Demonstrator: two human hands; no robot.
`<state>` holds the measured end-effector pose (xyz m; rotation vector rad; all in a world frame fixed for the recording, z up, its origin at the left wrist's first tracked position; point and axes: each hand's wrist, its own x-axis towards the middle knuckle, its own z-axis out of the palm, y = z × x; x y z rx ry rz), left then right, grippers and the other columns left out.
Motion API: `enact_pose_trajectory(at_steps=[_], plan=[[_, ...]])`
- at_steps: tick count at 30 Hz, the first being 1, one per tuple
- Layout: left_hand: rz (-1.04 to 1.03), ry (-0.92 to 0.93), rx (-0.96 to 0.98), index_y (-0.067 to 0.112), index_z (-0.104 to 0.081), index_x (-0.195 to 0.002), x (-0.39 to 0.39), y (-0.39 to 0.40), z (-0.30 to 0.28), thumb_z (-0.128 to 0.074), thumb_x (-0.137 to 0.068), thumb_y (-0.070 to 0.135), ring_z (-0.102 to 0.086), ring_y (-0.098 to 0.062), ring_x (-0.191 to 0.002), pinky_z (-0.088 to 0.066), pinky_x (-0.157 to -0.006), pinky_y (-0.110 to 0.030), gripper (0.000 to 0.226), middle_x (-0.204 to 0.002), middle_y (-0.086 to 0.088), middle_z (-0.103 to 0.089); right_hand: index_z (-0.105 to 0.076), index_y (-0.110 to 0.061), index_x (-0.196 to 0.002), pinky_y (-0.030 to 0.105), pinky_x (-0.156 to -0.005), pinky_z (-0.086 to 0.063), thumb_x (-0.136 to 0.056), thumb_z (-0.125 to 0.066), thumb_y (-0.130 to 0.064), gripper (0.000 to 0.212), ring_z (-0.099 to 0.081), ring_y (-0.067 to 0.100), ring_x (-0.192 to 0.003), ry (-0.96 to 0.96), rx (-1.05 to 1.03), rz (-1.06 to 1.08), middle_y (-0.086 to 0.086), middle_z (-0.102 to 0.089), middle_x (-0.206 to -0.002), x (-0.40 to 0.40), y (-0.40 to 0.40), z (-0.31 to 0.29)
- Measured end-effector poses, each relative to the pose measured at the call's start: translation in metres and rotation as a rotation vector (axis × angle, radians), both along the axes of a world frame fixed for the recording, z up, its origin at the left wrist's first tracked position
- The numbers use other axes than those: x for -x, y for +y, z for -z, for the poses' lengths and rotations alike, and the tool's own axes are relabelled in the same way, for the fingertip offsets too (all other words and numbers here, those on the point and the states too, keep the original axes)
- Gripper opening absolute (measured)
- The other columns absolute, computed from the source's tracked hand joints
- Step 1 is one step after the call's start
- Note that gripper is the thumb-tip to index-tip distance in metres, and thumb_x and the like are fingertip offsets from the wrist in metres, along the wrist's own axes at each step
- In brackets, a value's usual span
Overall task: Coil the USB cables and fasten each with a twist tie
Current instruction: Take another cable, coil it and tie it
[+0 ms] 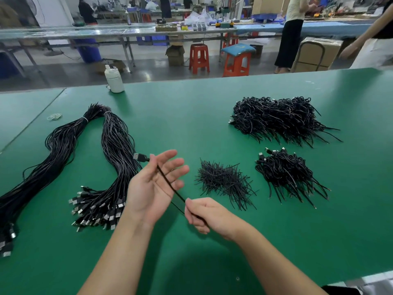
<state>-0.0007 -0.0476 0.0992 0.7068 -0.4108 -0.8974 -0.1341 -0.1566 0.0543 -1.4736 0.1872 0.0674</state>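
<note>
Green mat covered the worktop. Left hand was spread wide, palm up, fingers straight, one cable laid across it with its plug past the fingertips. Right hand pinched the same cable lower down, toward the near edge. First wrap seemingly starting. Advice: keep light tension, wind even loops round the left fingers, plug end pinned by the thumb. Twist ties lay just right of the hands; loose cables toward the left edge; finished coils right.
</note>
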Motion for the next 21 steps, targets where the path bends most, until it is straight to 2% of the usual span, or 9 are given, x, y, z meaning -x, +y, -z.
enact_pose_trajectory(at_steps=[2,4,6,8,9,12,15,18,21], plan=[[0.213,0.006,-0.035,0.01,-0.078,-0.092,-0.006,0.012,-0.001,-0.052,-0.094,0.037,-0.067,-0.012,-0.051,-0.049,-0.046,-0.018,0.037,-0.078,-0.004,-0.075,-0.053,-0.017,-0.064,0.027,-0.048,-0.024,-0.105,-0.04,-0.04,0.049,-0.026,0.014,-0.044,0.051,0.024,-0.025,0.006,-0.029,-0.053,0.002,0.0,0.004],[0.499,-0.089,-0.115,0.0,-0.075,-0.098,-0.009,0.022,0.003,-0.064,-0.091,0.036,-0.065,-0.013,-0.047,-0.043,-0.041,-0.018,0.038,-0.075,-0.011,-0.074,-0.052,-0.02,-0.057,0.026,-0.047,-0.027,-0.103,-0.039,-0.05,0.056,-0.029,0.017,-0.042,0.116,0.145,-0.038,0.008,-0.033,-0.05,0.003,-0.002,0.007],[0.739,-0.291,-0.21,-0.013,-0.064,-0.108,-0.007,0.03,0.006,-0.055,-0.098,0.036,-0.064,-0.016,-0.044,-0.037,-0.036,-0.019,0.051,-0.079,-0.022,-0.072,-0.049,-0.017,-0.054,0.028,-0.048,-0.033,-0.099,-0.039,-0.058,0.061,-0.035,0.02,-0.044,0.154,0.471,-0.023,0.008,-0.04,-0.049,0.003,-0.007,0.008],[0.868,-0.454,-0.338,-0.017,-0.06,-0.113,-0.009,0.035,0.01,-0.049,-0.101,0.041,-0.067,-0.018,-0.048,-0.044,-0.038,-0.019,0.06,-0.084,-0.023,-0.073,-0.041,-0.011,-0.057,0.035,-0.052,-0.036,-0.099,-0.039,-0.055,0.061,-0.035,0.017,-0.049,0.131,0.841,0.012,0.004,-0.039,-0.05,0.004,-0.015,0.009],[0.896,-0.506,-0.422,-0.016,-0.061,-0.114,-0.01,0.037,0.012,-0.049,-0.1,0.043,-0.069,-0.02,-0.053,-0.049,-0.042,-0.022,0.061,-0.087,-0.023,-0.073,-0.037,-0.009,-0.058,0.037,-0.054,-0.034,-0.099,-0.04,-0.051,0.059,-0.032,0.016,-0.05,0.113,0.901,0.044,0.004,-0.035,-0.052,0.004,-0.02,0.009],[0.893,-0.628,-0.714,-0.009,-0.064,-0.113,-0.002,0.036,0.025,-0.044,-0.104,0.037,-0.073,-0.033,-0.073,-0.059,-0.062,-0.033,0.051,-0.098,-0.025,-0.073,-0.04,-0.01,-0.059,0.032,-0.052,-0.025,-0.099,-0.043,-0.049,0.055,-0.029,0.013,-0.051,0.076,0.676,0.1,0.0,-0.032,-0.055,0.002,-0.026,0.007],[0.651,-0.769,-0.937,-0.007,-0.062,-0.117,0.014,0.022,0.046,-0.035,-0.107,0.025,-0.071,-0.035,-0.096,-0.059,-0.084,-0.039,0.043,-0.109,-0.018,-0.071,-0.048,-0.019,-0.065,0.028,-0.047,-0.025,-0.101,-0.044,-0.037,0.041,-0.031,0.013,-0.049,0.053,0.369,0.106,-0.003,-0.036,-0.054,-0.007,-0.017,0.002],[0.391,-0.677,-0.768,0.002,-0.067,-0.114,0.016,0.013,0.056,-0.032,-0.107,0.022,-0.069,-0.023,-0.107,-0.054,-0.094,-0.032,0.04,-0.114,-0.011,-0.072,-0.045,-0.019,-0.068,0.026,-0.045,-0.015,-0.105,-0.04,-0.026,0.037,-0.022,0.012,-0.047,0.054,0.02,0.154,-0.001,-0.031,-0.058,-0.011,-0.009,0.001],[0.161,-0.587,-0.614,0.008,-0.068,-0.114,0.015,0.013,0.06,-0.039,-0.103,0.028,-0.068,-0.014,-0.11,-0.051,-0.096,-0.023,0.037,-0.112,-0.003,-0.074,-0.048,-0.021,-0.069,0.028,-0.048,-0.009,-0.106,-0.038,-0.026,0.038,-0.016,0.012,-0.05,0.06,-0.055,0.162,-0.003,-0.027,-0.058,-0.01,-0.008,0.003]])
